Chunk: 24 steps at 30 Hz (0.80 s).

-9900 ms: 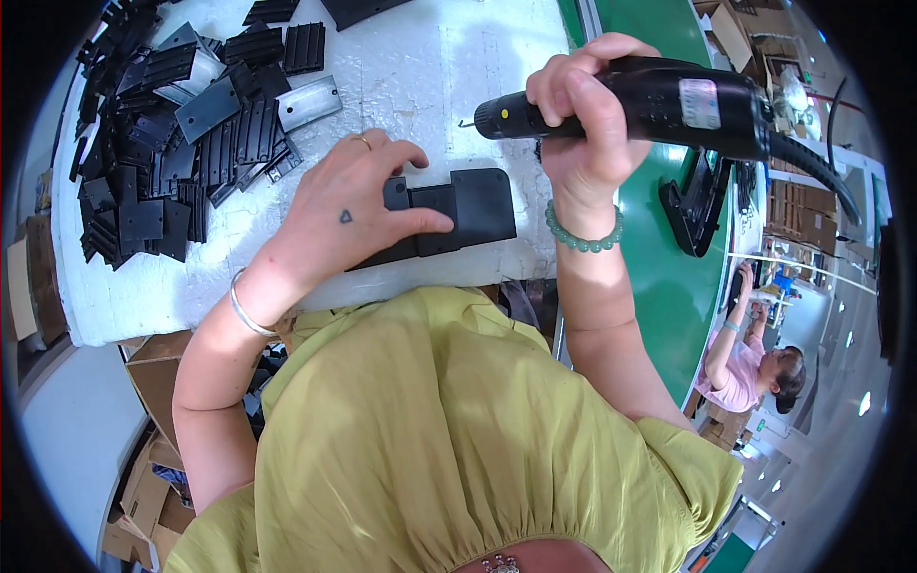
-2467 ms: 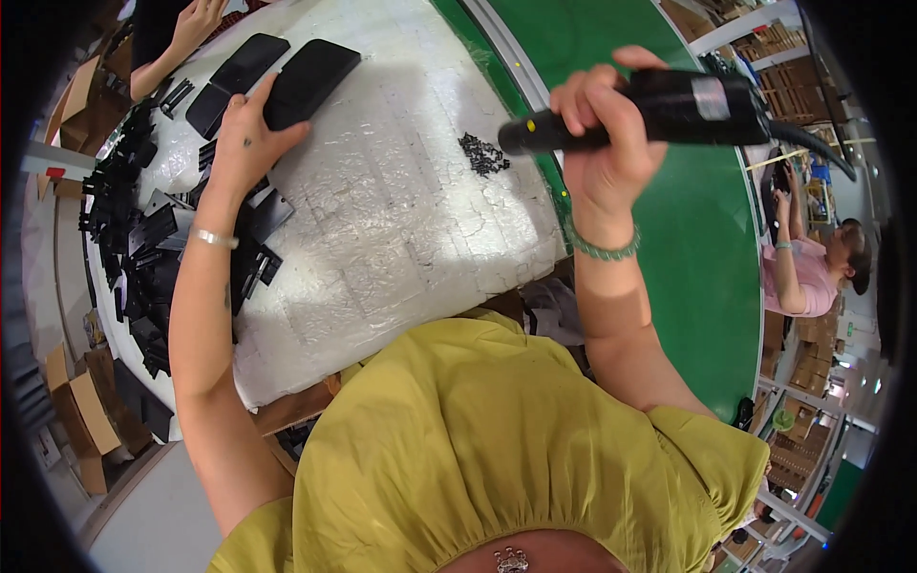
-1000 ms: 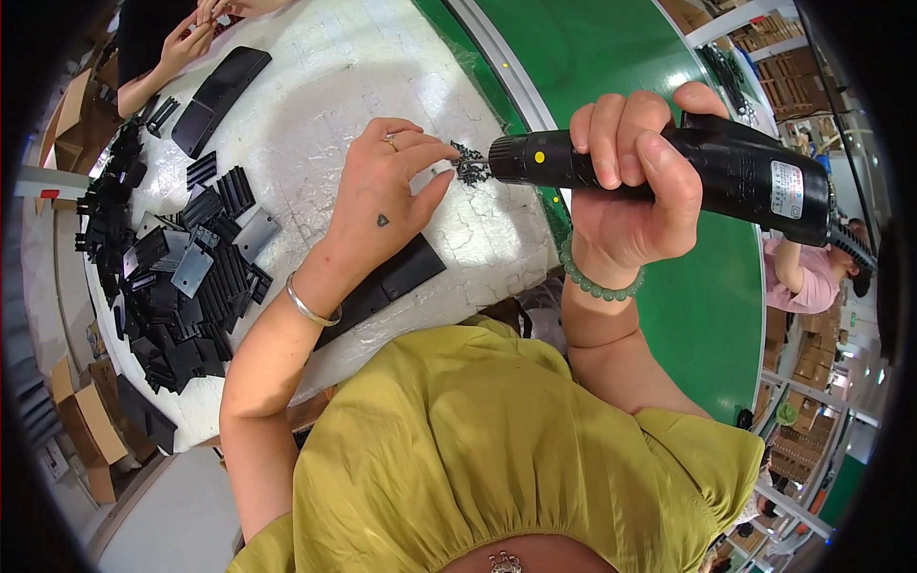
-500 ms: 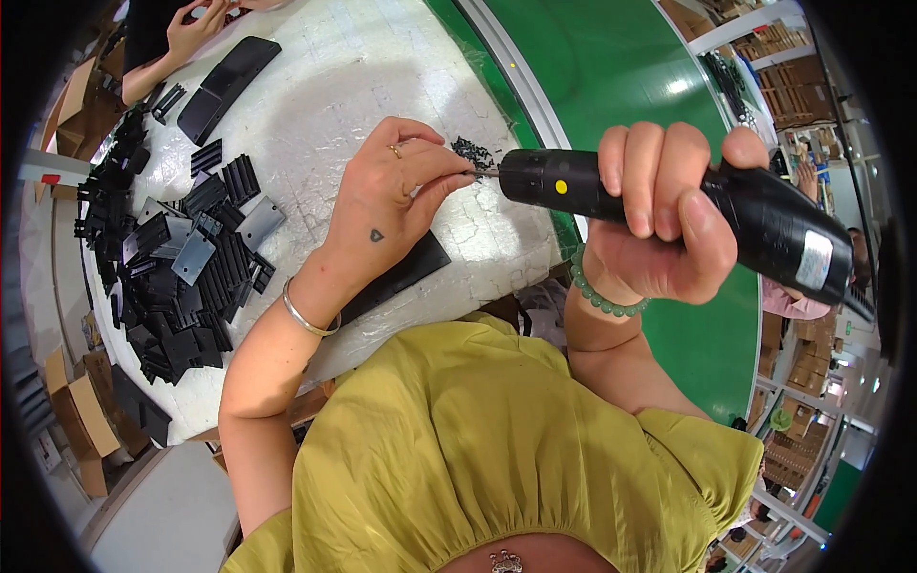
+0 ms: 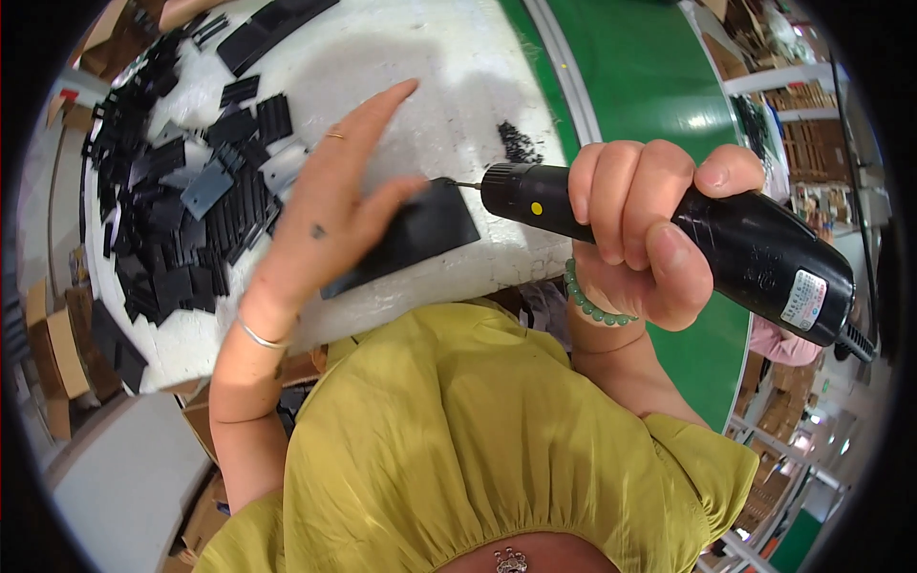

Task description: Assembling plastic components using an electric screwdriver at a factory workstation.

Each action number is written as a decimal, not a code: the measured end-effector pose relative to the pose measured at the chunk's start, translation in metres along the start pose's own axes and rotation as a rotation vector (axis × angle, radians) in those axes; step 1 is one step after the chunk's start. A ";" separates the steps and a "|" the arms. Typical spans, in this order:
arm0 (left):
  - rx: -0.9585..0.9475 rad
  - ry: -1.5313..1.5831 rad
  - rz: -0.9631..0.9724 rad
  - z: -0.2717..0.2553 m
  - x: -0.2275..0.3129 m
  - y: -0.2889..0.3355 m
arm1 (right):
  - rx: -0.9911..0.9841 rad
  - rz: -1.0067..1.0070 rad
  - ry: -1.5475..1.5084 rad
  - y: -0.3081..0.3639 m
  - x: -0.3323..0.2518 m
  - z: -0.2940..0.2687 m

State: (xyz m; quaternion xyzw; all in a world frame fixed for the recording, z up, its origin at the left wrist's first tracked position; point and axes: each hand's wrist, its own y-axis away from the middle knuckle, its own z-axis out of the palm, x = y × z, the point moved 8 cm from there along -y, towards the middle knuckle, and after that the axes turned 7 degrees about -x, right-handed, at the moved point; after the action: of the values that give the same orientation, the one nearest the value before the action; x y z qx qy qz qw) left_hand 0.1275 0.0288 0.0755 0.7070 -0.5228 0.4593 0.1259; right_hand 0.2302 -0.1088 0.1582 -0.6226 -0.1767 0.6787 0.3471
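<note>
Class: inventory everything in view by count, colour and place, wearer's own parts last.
Work surface: one, white, centre left.
Panel: one, black, surface's near edge.
Powered screwdriver: one, black, right of centre.
Small pieces: uncountable, black, beyond panel.
Flat parts: heaped, uncountable, black and grey, left.
Long panel: one, black, top left.
Second surface: one, green, right.
Boxes: several, brown, far left.
Co-worker's clothing: one patch, pink, right.
Another arm: one, top left.
Wearer's top: one, olive, bottom.
Left hand: one, over panel, contact unclear.
Right hand: one, around screwdriver.
</note>
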 end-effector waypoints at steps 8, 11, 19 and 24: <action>-0.337 -0.093 -0.344 -0.002 -0.051 0.049 | -0.120 0.174 0.002 -0.002 0.041 0.045; -0.281 -0.142 -0.247 0.010 -0.050 0.046 | -0.091 0.218 0.066 -0.005 0.054 0.051; -0.389 -0.017 -0.332 0.028 -0.062 0.047 | -0.134 0.226 0.127 -0.004 0.073 0.057; -0.379 -0.015 -0.340 0.029 -0.063 0.047 | -0.152 0.246 0.108 -0.008 0.077 0.062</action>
State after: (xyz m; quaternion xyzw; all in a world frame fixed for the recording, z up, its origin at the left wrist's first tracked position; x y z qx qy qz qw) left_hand 0.1005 0.0291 -0.0034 0.7519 -0.4740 0.3201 0.3277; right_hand 0.1738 -0.0384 0.1179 -0.6998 -0.1311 0.6661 0.2223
